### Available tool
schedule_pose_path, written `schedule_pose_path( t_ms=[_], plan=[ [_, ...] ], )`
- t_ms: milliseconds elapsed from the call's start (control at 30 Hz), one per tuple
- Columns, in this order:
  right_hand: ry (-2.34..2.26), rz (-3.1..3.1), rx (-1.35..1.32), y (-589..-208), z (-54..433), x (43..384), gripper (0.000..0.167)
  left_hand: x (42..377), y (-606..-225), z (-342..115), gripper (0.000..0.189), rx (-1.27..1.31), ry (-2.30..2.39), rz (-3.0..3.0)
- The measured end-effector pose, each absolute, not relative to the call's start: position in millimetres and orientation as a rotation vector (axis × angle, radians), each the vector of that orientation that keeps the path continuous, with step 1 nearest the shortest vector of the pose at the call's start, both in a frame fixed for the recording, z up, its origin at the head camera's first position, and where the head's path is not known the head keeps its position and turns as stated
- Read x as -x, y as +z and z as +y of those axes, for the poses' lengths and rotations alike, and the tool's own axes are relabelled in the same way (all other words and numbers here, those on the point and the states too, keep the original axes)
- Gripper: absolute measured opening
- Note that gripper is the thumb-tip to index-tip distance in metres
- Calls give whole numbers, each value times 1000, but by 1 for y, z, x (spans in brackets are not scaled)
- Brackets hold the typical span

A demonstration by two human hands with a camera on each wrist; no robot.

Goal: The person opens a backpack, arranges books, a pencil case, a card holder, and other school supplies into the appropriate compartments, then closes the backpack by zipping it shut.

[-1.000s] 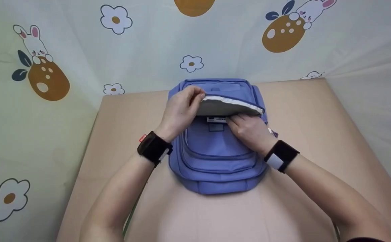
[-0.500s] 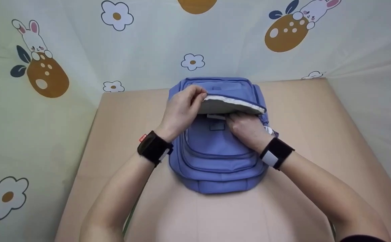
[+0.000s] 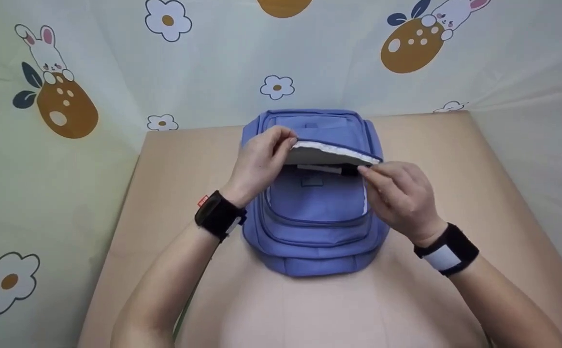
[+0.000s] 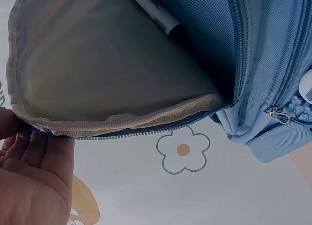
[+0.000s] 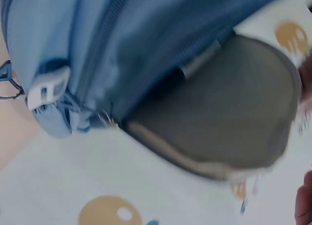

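A blue backpack (image 3: pixel 317 249) lies on the table, its front pocket unzipped. My left hand (image 3: pixel 261 157) pinches the edge of the raised pocket flap (image 3: pixel 331 155), showing its grey lining (image 4: pixel 107 64). Inside the pocket, at the fold, lies a white marker with a black cap (image 4: pixel 158 15); in the right wrist view its cap stands apart from any fingers. My right hand (image 3: pixel 401 195) is at the pocket's right side, fingers loosely bent, with nothing visible in it. Only a fingertip (image 5: pixel 304 200), apparently of that hand, shows at the right wrist view's edge.
A zipper pull (image 4: pixel 279 116) and a white charm (image 5: pixel 48 88) hang on the backpack's side. The tan tabletop (image 3: pixel 179 193) surrounds the bag. Behind it stands a patterned cloth backdrop (image 3: pixel 223 63) with flowers and rabbits.
My right hand has come out of the pocket and moved right, uncovering the marker's black cap. My left hand keeps its hold on the flap, which hangs slightly lower.
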State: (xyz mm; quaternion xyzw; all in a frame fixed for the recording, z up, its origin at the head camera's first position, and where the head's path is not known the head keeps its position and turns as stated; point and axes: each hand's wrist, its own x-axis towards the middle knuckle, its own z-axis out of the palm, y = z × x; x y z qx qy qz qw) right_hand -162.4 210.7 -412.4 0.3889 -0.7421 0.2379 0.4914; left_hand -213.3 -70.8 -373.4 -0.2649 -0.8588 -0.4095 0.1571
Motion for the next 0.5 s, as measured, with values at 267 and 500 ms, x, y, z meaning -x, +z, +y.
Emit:
schedule_pose_path(
  t_ms=[267,500],
  plan=[
    [646,-2176,-826,-420,233,178,29,202,-384,-74,16,864,-1114,-2425],
    [687,-2156,-846,-437,233,160,25,183,-405,-86,13,1127,-876,-2331]
  ],
)
